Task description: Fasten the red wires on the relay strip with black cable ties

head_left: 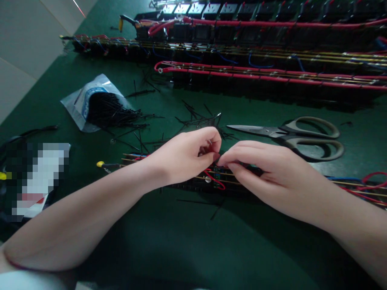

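My left hand and my right hand meet over a long dark wired strip in the middle of the table. Both are closed in a pinch, their fingertips almost touching. Whatever lies between those fingertips is too small and hidden to make out. Thin brass-coloured rods and a looped red wire run along the strip under my hands. At its left end sticks out a yellow-tipped lead. Loose black cable ties lie scattered just beyond my left hand.
Scissors lie behind my right hand, blades pointing left. A clear plastic bag spills black cable ties at the left. Several more wired strips with red cables span the back. A blurred white item lies at the left on the green table.
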`<state>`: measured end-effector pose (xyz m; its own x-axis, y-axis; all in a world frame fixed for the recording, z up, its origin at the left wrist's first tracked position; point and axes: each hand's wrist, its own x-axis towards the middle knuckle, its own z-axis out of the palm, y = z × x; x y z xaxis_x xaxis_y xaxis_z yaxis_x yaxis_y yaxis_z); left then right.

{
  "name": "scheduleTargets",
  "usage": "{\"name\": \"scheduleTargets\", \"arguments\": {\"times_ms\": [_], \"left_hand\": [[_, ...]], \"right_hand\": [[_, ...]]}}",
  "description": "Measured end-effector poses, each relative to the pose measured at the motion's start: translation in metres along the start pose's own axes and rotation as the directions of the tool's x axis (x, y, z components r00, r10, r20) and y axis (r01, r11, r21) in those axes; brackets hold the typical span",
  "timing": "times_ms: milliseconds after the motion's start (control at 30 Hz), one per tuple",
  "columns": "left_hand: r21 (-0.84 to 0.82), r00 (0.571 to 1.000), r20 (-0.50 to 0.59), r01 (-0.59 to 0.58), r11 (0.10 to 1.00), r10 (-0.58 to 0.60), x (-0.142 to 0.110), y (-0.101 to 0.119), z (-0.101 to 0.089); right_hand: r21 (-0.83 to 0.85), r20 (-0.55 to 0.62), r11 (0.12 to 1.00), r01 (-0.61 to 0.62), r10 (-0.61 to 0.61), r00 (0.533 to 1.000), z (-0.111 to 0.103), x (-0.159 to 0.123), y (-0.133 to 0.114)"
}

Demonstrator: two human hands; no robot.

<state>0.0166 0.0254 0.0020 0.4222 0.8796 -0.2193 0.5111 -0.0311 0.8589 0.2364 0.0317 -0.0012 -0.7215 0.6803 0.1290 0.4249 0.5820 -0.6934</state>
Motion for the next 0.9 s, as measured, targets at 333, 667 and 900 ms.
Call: {"name": "scheduleTargets", "arguments": {"times_ms": [333,667,900], "left_hand": [[0.040,0.997,-0.013,0.074,0.996,-0.073,0.001,0.004,0.000],[0.529,0.962,-0.243,0.025,0.848,0.124,-0.005,0.002,0.014],[0.649,0.981,-0.189,0.083,0.756,0.054,-0.009,0.007,0.017]], "right_hand": [[-0.008,0.002,1.000,0.002,-0.002,1.000,-0.002,0.000,0.000],[0.007,0.019,1.000,-0.015,0.015,1.000,-0.002,0.000,-0.002],[0.001,0.015,1.000,-0.007,0.007,1.000,-0.001,0.002,-0.003]]}}
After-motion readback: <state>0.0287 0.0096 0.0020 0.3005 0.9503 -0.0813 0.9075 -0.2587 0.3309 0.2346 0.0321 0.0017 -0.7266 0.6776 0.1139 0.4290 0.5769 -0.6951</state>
